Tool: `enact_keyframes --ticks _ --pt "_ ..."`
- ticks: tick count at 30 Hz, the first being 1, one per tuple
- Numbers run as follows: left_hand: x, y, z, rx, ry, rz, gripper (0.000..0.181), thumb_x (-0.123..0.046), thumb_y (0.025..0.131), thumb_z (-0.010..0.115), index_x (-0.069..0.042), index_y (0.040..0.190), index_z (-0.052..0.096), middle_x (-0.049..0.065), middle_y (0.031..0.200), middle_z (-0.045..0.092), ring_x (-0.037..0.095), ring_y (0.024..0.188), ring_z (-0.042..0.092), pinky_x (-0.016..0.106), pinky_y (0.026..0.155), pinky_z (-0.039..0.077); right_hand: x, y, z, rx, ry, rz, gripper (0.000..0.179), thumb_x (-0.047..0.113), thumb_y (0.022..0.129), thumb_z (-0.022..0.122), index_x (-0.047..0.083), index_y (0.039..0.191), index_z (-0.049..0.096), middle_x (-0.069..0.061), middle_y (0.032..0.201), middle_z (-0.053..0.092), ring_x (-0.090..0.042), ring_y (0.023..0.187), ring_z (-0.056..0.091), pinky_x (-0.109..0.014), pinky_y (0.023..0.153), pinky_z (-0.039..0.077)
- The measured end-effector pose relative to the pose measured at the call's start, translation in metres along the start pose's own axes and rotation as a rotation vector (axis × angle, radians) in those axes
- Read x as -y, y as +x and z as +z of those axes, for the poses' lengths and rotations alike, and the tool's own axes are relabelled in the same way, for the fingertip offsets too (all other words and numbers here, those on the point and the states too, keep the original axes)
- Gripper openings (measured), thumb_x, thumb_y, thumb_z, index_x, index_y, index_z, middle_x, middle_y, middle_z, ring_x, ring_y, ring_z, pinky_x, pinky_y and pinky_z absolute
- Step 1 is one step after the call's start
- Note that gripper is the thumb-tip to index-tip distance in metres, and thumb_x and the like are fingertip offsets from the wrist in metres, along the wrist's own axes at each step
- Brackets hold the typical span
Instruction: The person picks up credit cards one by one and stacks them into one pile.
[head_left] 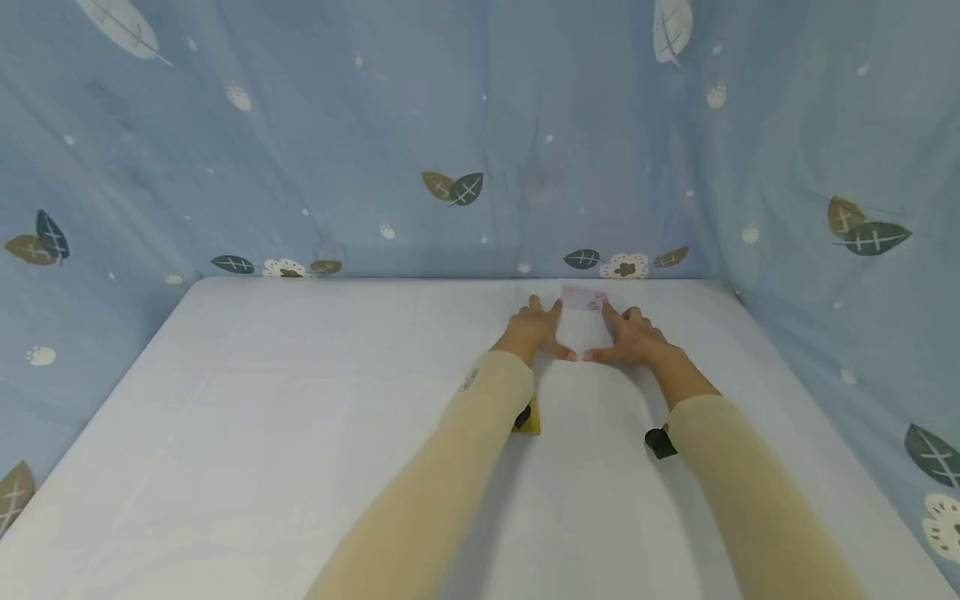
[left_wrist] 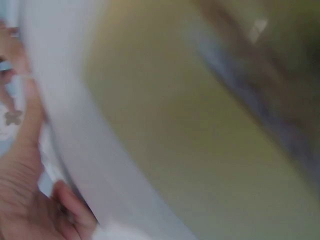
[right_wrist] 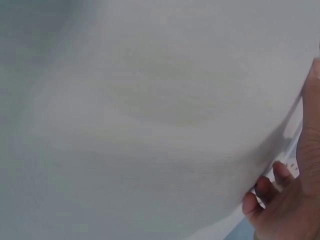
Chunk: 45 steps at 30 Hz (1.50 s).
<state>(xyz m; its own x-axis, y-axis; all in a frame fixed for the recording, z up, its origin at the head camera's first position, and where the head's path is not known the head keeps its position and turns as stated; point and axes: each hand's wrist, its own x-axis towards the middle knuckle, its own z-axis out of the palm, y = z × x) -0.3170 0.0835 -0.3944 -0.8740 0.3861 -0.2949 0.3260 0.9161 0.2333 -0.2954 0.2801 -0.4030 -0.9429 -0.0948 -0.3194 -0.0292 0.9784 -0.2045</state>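
A small pale pink-purple paper slip that looks like a banknote (head_left: 583,298) lies flat near the far edge of the white table. My left hand (head_left: 532,329) is at its left end and my right hand (head_left: 633,337) at its right end. Each index fingertip is at or against an end of the slip; contact is hard to tell. The thumbs point inward on the tabletop, their tips close together. Neither hand grips anything. Under the left forearm, a yellow flat item (head_left: 534,423) is mostly hidden; it fills much of the left wrist view, blurred.
A white-covered table (head_left: 300,417) extends left and toward me. Blue leaf-patterned curtain (head_left: 337,125) rises behind the far edge and along both sides. A black wrist device (head_left: 660,443) hangs under the right sleeve.
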Motion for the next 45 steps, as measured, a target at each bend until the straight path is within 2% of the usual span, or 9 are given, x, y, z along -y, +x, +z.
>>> enact_keyframes --ticks 4,7,16,24,27,33,37,42,45 --pt "-0.002 -0.004 0.006 -0.003 0.003 -0.019 0.111 -0.068 0.067 0.067 -0.028 0.153 0.008 0.015 0.143 0.026 0.028 0.122 0.046 0.038 0.099 0.043 0.002 -0.005 0.003 0.056 0.007 0.024 0.117 0.073 0.072 0.062 0.009 0.152 0.006 -0.034 0.138 0.021 -0.054 0.123 0.034 -0.066 0.094 0.035" --pt "-0.004 -0.008 0.007 -0.008 -0.009 -0.022 0.111 -0.067 0.066 0.068 -0.030 0.153 0.010 0.014 0.141 0.028 0.028 0.121 0.047 0.038 0.097 0.044 0.002 -0.009 0.004 0.059 0.010 0.028 0.111 0.070 0.074 0.062 0.009 0.152 0.012 -0.034 0.138 0.021 -0.054 0.124 0.033 -0.067 0.094 0.034" --pt "-0.004 -0.013 0.001 0.017 0.004 -0.032 0.102 -0.066 0.070 0.065 -0.030 0.152 0.016 0.014 0.147 0.024 0.031 0.130 0.039 0.041 0.101 0.041 0.003 -0.010 0.008 -0.030 0.032 -0.038 0.102 0.069 0.074 0.062 0.011 0.149 0.025 -0.031 0.134 0.028 -0.049 0.119 0.037 -0.065 0.091 0.037" --pt "0.001 -0.014 -0.004 0.067 -0.004 0.026 0.091 -0.060 0.078 0.062 -0.032 0.151 0.017 0.015 0.156 0.012 0.034 0.140 0.022 0.049 0.105 0.034 0.006 -0.010 0.001 -0.013 0.021 -0.050 0.106 0.069 0.076 0.061 0.012 0.152 0.014 -0.030 0.133 0.027 -0.046 0.115 0.038 -0.063 0.090 0.038" --pt "0.004 -0.015 -0.004 0.070 -0.006 0.039 0.087 -0.060 0.079 0.061 -0.033 0.151 0.019 0.015 0.156 0.012 0.033 0.141 0.020 0.049 0.106 0.033 0.006 -0.010 0.001 -0.010 0.010 -0.058 0.101 0.067 0.078 0.060 0.013 0.151 0.017 -0.031 0.133 0.027 -0.046 0.114 0.037 -0.061 0.090 0.038" --pt "0.004 -0.013 0.004 0.058 0.038 0.084 0.080 -0.062 0.083 0.056 -0.034 0.150 0.023 0.014 0.151 0.022 0.030 0.138 0.026 0.047 0.102 0.038 -0.002 -0.008 0.007 -0.049 0.029 -0.074 0.095 0.064 0.079 0.063 0.010 0.149 0.027 -0.028 0.129 0.030 -0.043 0.111 0.039 -0.055 0.084 0.041" --pt "0.002 -0.012 0.007 0.042 0.048 0.077 0.078 -0.063 0.082 0.056 -0.035 0.148 0.026 0.013 0.149 0.025 0.029 0.135 0.030 0.045 0.099 0.041 -0.008 -0.006 0.010 -0.079 0.053 -0.080 0.096 0.065 0.077 0.064 0.010 0.148 0.030 -0.027 0.130 0.032 -0.043 0.113 0.039 -0.056 0.087 0.040" --pt "0.003 -0.013 0.008 0.027 0.063 0.100 0.075 -0.062 0.083 0.055 -0.033 0.147 0.029 0.013 0.146 0.027 0.029 0.132 0.032 0.045 0.098 0.042 -0.009 -0.002 0.008 -0.071 0.128 -0.070 0.107 0.064 0.072 0.069 0.009 0.150 0.020 -0.031 0.137 0.028 -0.050 0.123 0.035 -0.063 0.097 0.034" --pt "0.007 -0.016 0.007 0.019 0.090 0.125 0.072 -0.060 0.084 0.054 -0.031 0.146 0.032 0.011 0.145 0.029 0.028 0.132 0.033 0.046 0.099 0.041 -0.007 0.003 0.004 -0.053 0.183 -0.086 0.105 0.059 0.075 0.070 0.009 0.151 0.017 -0.032 0.137 0.028 -0.050 0.125 0.034 -0.063 0.101 0.030"
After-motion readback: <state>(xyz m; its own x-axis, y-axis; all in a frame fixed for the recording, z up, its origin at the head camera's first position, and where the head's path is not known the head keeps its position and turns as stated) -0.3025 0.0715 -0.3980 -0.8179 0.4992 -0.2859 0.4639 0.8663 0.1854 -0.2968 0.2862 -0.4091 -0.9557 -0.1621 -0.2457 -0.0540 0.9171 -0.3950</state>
